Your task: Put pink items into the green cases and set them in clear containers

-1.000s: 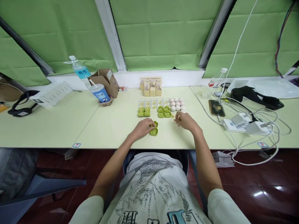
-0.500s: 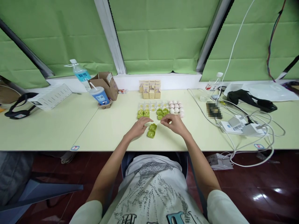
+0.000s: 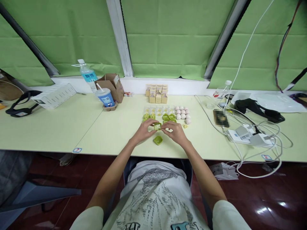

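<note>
A small green plastic piece [image 3: 157, 126] is held up between my two hands, just above the table. My left hand [image 3: 145, 129] grips its left side, and my right hand [image 3: 175, 130] pinches its right side. Below them, a green square cup [image 3: 158, 140] rests on the table with its hollow facing up. Beyond my fingers are green containers with yellow marks [image 3: 149, 117] and open green cups [image 3: 169, 117], partly covered by my hands. A small yellow piece [image 3: 184, 126] lies to the right of my right hand.
Clear plastic cups [image 3: 158, 110] and several pinkish-white egg-shaped pieces [image 3: 182, 112] stand behind. Small cardboard boxes [image 3: 158, 95] are near the wall. On the left are a blue cup [image 3: 106, 97] and a bottle [image 3: 88, 76]; a power strip [image 3: 236, 136] with tangled cables lies right.
One of the two green pieces in front has been lifted and is now in both hands; the square cup stays on the table. My hands have come closer together. The yellow piece now shows.
</note>
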Demonstrator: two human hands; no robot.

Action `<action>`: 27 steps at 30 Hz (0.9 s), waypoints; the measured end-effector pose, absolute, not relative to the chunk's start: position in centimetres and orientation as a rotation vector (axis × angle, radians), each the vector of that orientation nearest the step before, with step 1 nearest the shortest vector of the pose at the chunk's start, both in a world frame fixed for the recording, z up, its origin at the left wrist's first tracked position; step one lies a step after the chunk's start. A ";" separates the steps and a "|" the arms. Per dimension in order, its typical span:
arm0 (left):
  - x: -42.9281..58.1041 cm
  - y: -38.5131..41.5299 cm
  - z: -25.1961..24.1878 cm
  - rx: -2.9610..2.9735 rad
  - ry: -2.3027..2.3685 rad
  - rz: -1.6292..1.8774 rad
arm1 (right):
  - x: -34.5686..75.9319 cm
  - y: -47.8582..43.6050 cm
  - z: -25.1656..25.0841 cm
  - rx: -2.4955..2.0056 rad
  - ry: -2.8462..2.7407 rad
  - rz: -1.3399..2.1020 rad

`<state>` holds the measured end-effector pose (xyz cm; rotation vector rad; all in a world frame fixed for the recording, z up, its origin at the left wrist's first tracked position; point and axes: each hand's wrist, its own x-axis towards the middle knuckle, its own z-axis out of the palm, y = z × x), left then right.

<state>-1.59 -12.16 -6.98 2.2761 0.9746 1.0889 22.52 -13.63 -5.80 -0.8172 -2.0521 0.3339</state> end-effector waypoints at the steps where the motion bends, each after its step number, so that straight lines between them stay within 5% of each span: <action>1: -1.6 -12.4 -6.5 2.282 0.952 1.104 | 22.3 -13.6 -6.0 -0.809 -2.077 0.270; 18: -2.2 -13.7 -4.5 2.248 0.806 1.157 | 21.6 -14.0 -7.0 -0.632 -2.166 -0.439; 27: -1.9 -13.9 -4.1 2.038 0.760 1.155 | 20.7 -13.7 -7.5 -0.569 -2.089 -0.312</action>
